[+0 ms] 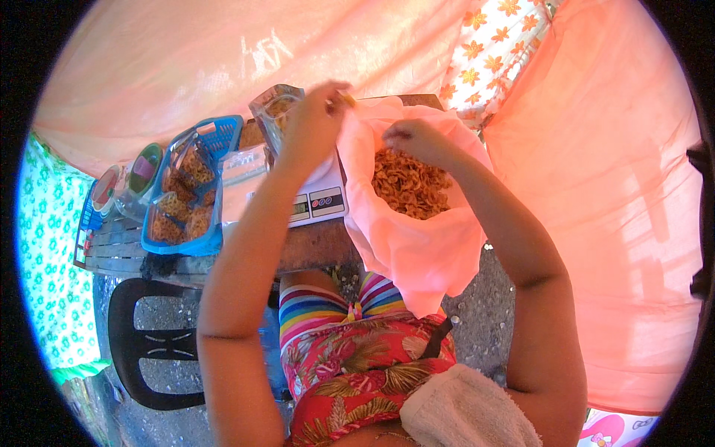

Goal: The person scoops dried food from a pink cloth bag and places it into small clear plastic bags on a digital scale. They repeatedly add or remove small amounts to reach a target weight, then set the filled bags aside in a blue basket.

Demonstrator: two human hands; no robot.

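My left hand (322, 112) is raised at the far side of the table, fingers curled, beside a standing clear pouch (274, 112) with some chips in it. A small yellowish bit shows at its fingertips, too small to name. Over the near rim of a pile of brown chips (408, 182), my right hand (418, 141) hangs with fingers bent together; whatever they hold is hidden. The chips lie in a container lined with pink sheeting (417, 257). A white digital scale (316, 210) stands under my left forearm, partly covered by it.
Left of the scale are a pile of flat clear bags (243, 175) and a blue basket (229, 132) holding several filled bags. Round tubs (145, 165) stand farther left. A black chair (123, 350) is below the table edge; pink sheeting (588, 186) hangs around.
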